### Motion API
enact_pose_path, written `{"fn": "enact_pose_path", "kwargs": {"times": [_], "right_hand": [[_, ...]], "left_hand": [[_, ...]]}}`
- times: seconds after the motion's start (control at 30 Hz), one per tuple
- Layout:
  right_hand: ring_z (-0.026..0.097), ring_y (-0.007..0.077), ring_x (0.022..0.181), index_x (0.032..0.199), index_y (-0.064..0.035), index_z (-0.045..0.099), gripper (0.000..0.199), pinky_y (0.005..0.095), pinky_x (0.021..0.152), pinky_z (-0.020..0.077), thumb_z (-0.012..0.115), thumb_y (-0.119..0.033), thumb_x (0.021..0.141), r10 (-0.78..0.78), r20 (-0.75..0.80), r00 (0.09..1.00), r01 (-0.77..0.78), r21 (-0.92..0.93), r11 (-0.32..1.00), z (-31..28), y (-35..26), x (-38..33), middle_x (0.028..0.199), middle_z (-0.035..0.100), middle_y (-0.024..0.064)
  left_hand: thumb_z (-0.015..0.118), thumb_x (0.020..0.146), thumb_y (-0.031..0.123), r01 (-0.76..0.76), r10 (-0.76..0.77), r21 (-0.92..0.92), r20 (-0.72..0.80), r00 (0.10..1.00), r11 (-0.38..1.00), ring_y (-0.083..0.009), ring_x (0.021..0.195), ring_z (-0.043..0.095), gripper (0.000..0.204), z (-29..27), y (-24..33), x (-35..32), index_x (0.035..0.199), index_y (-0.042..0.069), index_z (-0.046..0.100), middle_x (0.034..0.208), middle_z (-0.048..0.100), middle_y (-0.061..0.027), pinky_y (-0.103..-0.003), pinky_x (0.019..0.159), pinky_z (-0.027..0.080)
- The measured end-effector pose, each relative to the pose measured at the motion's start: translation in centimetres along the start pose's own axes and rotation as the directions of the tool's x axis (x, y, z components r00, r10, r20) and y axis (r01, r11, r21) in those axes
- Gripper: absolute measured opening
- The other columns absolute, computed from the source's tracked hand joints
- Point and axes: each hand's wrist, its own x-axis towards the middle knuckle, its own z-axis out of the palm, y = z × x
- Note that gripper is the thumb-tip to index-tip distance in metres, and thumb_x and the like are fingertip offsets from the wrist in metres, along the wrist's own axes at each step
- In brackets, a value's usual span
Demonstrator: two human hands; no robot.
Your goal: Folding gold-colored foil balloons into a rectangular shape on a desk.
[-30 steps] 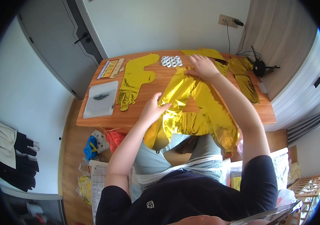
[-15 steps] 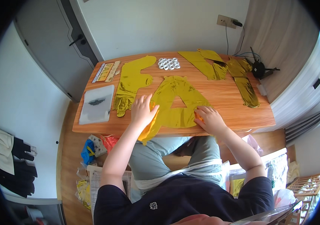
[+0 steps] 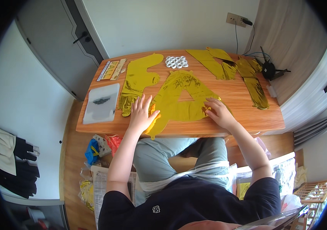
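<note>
Item: one two-legged gold foil sheet (image 3: 186, 111) with a triangular opening, flat on the wooden table (image 3: 257, 122), narrow end far, left foot at the near edge; its body lies between the two hands. Left hand (image 3: 142, 117): fingers spread wide, at the left leg's outer edge, thumb over it. Right hand (image 3: 221, 114): fingers bent, on the right leg; whether foil is pinched cannot be told. Beyond the narrow end: white rings (image 3: 176, 62). Far left: second gold foil sheet (image 3: 137, 78).
</note>
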Motion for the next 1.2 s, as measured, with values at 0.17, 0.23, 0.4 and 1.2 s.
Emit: {"fn": "enact_pose_path", "kwargs": {"times": [0.17,0.23,0.4,1.2], "right_hand": [[0.058,0.0383,0.125,0.123,-0.0007,0.066,0.028,0.0449,0.108,0.0460,0.063,-0.014,0.098,0.030,-0.183,0.983,0.001,0.170,0.985,-1.1,0.0,0.0,0.129,0.065,0.0203],[0.062,0.0359,0.118,0.116,0.0012,0.066,0.019,0.0423,0.103,0.0470,0.059,-0.007,0.100,0.076,-0.257,0.963,-0.026,0.193,0.981,-2.4,-1.2,-0.1,0.119,0.068,0.0193],[0.065,0.0331,0.108,0.104,0.0005,0.068,0.011,0.0413,0.095,0.0500,0.064,-0.003,0.095,0.070,-0.312,0.948,-0.005,0.206,0.979,-1.5,-5.6,1.7,0.106,0.070,0.0157],[0.062,0.0326,0.116,0.102,-0.0087,0.076,0.025,0.0451,0.096,0.0541,0.070,-0.029,0.089,-0.076,0.217,0.973,0.076,0.005,0.997,19.2,-21.8,23.3,0.116,0.067,0.0120]], "left_hand": [[0.057,0.105,0.041,-0.045,0.018,-0.096,-0.270,0.963,0.994,-0.0385,0.145,0.041,0.059,-1.1,-1.7,0.1,0.153,0.011,0.044,0.155,0.047,-0.0198,-0.052,0.120,0.031],[0.058,0.105,0.037,0.013,-0.083,-0.198,-0.352,0.932,0.980,-0.0381,0.142,0.044,0.055,-2.3,-2.9,-0.6,0.151,0.009,0.047,0.151,0.051,-0.0194,-0.050,0.118,0.034],[0.065,0.101,0.027,0.272,-0.372,-0.261,-0.510,0.776,0.926,-0.0357,0.129,0.056,0.047,-4.2,-4.7,-4.3,0.142,0.007,0.055,0.138,0.061,-0.0162,-0.046,0.110,0.040],[0.075,0.088,0.031,0.382,-0.376,-0.057,-0.354,0.856,0.923,-0.0275,0.126,0.059,0.067,-2.6,-5.2,-4.3,0.146,0.014,0.047,0.132,0.062,-0.0097,-0.058,0.114,0.028]]}}
